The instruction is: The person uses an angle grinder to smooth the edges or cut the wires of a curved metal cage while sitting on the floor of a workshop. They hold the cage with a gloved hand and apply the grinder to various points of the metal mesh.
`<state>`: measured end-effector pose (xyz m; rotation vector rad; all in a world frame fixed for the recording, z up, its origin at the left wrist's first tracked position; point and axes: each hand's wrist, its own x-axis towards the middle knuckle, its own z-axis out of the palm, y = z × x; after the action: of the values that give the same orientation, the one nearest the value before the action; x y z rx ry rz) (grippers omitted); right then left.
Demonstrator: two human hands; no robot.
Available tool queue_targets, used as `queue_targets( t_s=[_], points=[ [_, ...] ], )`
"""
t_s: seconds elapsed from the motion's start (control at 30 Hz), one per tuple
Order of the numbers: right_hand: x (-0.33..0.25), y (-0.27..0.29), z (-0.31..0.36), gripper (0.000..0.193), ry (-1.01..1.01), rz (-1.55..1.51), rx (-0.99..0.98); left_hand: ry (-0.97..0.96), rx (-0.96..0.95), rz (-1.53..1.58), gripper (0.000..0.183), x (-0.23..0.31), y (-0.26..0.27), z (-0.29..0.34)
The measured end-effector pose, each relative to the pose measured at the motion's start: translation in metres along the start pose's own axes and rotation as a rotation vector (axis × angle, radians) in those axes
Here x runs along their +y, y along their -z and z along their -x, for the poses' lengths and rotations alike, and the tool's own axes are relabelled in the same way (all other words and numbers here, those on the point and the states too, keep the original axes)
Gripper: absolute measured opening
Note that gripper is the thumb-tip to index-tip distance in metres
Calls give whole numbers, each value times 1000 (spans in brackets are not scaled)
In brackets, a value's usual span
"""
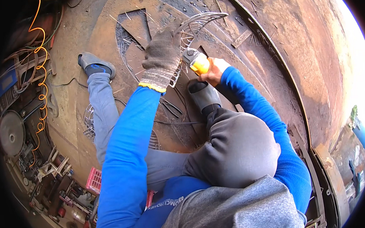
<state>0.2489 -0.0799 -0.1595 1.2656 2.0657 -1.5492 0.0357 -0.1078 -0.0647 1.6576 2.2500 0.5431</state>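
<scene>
Metalworking workshop, apparently open to daylight past the floor's right edge. Floor (79, 41) rust-brown, grimy, strewn with thin metal bits; flat metal strip (242, 38) near the far edge, long curved metal rail (290, 72) down the right side. Left edge crammed with shop gear: orange coiled hose (43, 99), tangled cables (25, 82), big round metal disc (11, 133), assorted hardware toward the near left corner, too cluttered to sort, red plastic crate (95, 179) beside it. Yellow angle grinder (198, 64) and knit work glove (161, 53) in use mid-floor fit too.
</scene>
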Motion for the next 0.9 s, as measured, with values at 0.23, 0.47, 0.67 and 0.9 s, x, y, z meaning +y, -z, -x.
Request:
queue_targets(
  t_s=[0.23,0.47,0.67,0.9],
  points=[
    [9,-1,-9,69,8,-23,-25,61,-114,-112,37,7,2,-4],
    [1,1,-2,69,0,-23,-2,129,-143,-143,35,12,2,-4],
    [4,0,0,69,-89,-39,49,-19,13,24,35,1,-1,-1],
    [14,-9,3,69,-72,-135,16,-74,84,15,34,-17,-3,0]
  ],
)
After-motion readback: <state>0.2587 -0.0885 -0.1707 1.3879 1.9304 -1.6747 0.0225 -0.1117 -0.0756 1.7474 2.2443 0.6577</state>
